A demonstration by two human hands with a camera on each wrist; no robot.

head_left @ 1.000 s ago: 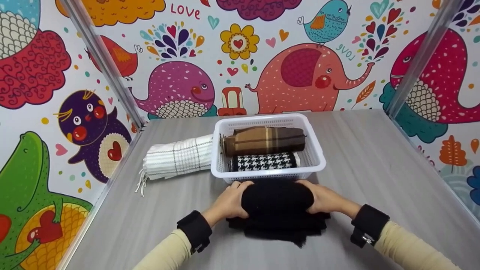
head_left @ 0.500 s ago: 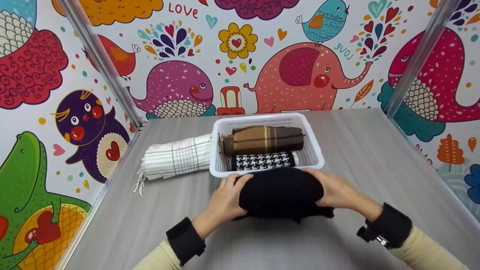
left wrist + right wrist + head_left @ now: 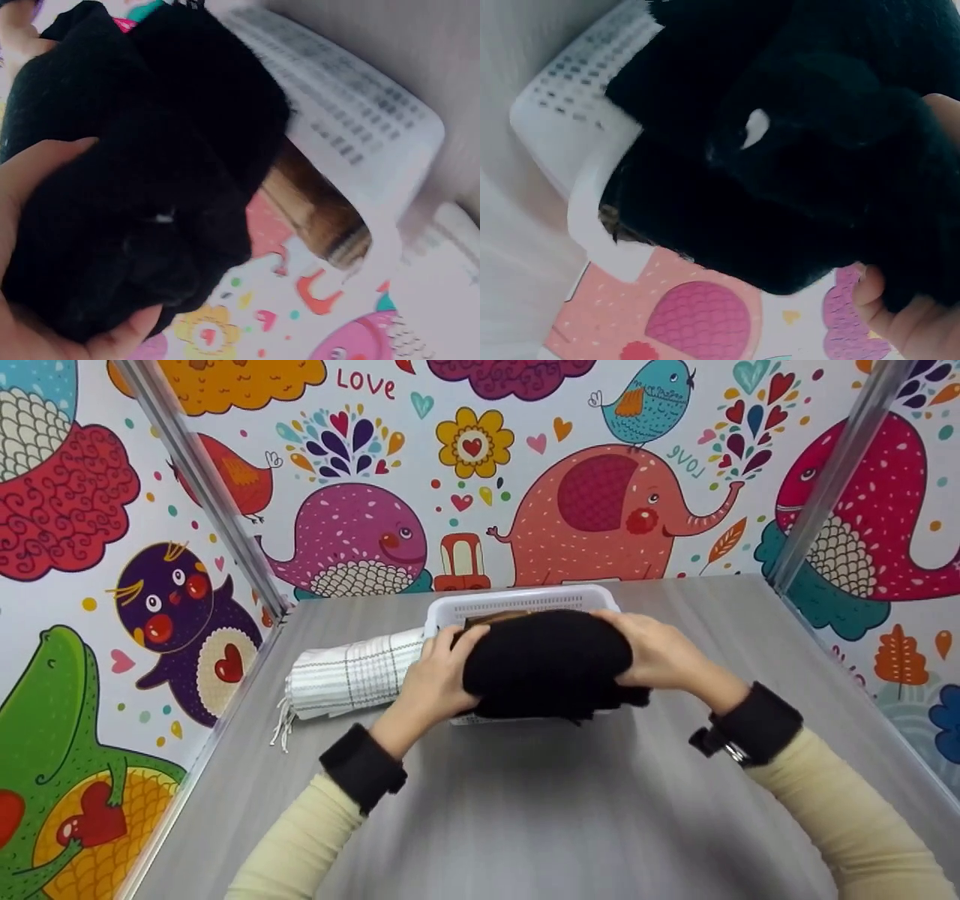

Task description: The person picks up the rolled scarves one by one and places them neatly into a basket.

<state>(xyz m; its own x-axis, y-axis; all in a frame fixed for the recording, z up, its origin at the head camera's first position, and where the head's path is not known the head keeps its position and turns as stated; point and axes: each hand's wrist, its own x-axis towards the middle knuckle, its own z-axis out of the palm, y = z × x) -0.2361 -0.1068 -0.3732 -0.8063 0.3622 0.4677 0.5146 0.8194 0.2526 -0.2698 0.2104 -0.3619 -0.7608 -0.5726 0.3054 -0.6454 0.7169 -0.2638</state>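
Observation:
A rolled black scarf (image 3: 551,664) is held up over the white plastic basket (image 3: 517,595), covering most of its opening in the head view. My left hand (image 3: 441,671) grips the roll's left end, thumb on the near side and fingers over the top. At the other end, my right hand (image 3: 661,651) grips it the same way. Loose black edges hang below the roll. Inside the basket lies a brown plaid rolled scarf (image 3: 304,199), of which only a strip shows in the head view. The black roll hides the rest of the basket's contents.
To the basket's left lies a white striped rolled scarf (image 3: 352,676) with tassels, on the grey wood-grain table (image 3: 525,825). Walls printed with cartoon animals, such as an elephant (image 3: 592,540), enclose the back and sides. Metal posts (image 3: 821,487) stand at the back corners.
Both hands have lifted the black scarf off the table and carried it forward over the basket. The houndstooth roll seen in the basket earlier is now hidden beneath it.

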